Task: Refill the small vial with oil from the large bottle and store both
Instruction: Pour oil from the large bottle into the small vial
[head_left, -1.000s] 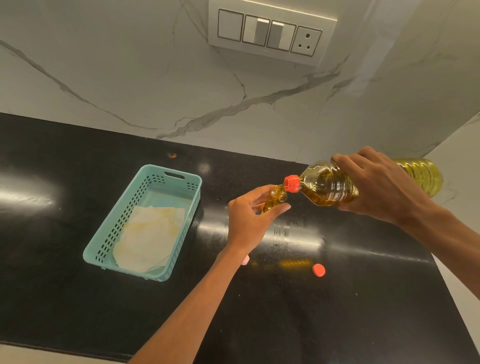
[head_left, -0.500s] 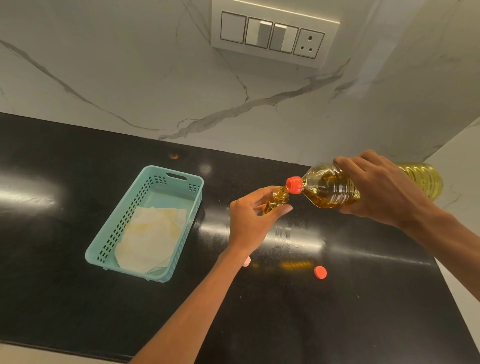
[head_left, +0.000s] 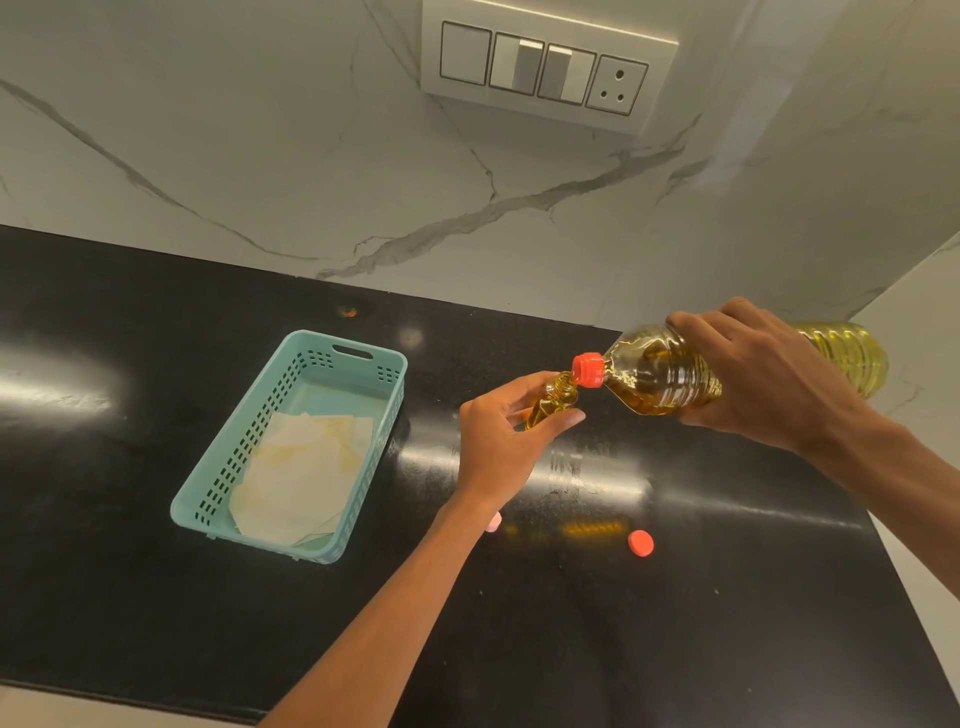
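vial (head_left: 551, 402) pinched in left hand (head_left: 498, 441).

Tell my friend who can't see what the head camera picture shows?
The right hand tips a big oil bottle so its orange neck meets the mouth of a small vial held in the left hand, above a black counter. A teal basket lined with paper sits left; an orange cap lies nearer.

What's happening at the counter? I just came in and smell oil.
A person is refilling a small vial with oil. The left hand holds the vial tilted, while the right hand tips the large oil bottle so its red spout meets the vial's mouth. A red cap lies on the black countertop, and a teal basket lined with paper sits to the left.
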